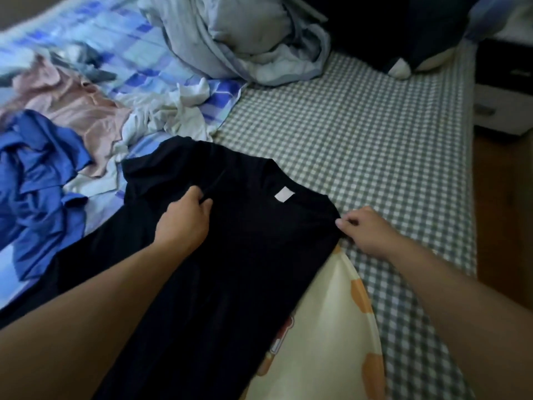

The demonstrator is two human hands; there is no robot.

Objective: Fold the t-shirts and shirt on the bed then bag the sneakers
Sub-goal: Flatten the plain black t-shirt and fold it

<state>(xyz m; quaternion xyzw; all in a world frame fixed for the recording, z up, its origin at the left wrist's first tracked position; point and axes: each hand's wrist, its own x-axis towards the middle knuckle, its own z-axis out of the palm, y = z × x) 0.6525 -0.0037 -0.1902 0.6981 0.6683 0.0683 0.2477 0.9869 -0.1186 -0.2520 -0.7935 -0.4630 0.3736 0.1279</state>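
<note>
You pinched the black t-shirt [245,241] at centre with both hands, left hand [184,220] and right hand [366,229]; unfolded garments [72,116] waited at ten o'clock (sneakers unseen).

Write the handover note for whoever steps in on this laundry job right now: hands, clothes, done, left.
Left hand: grips a pinch of the black t-shirt near its left shoulder.
Right hand: pinches the same shirt's right shoulder edge.
The black t-shirt lies spread flat on the bed, white neck label facing up, not yet folded.
Waiting in a crumpled heap to the left: blue garment, pink garment, white garment.
Done: nothing folded in view.
Left: fold all four, then bag the sneakers, which are not in view.
</note>
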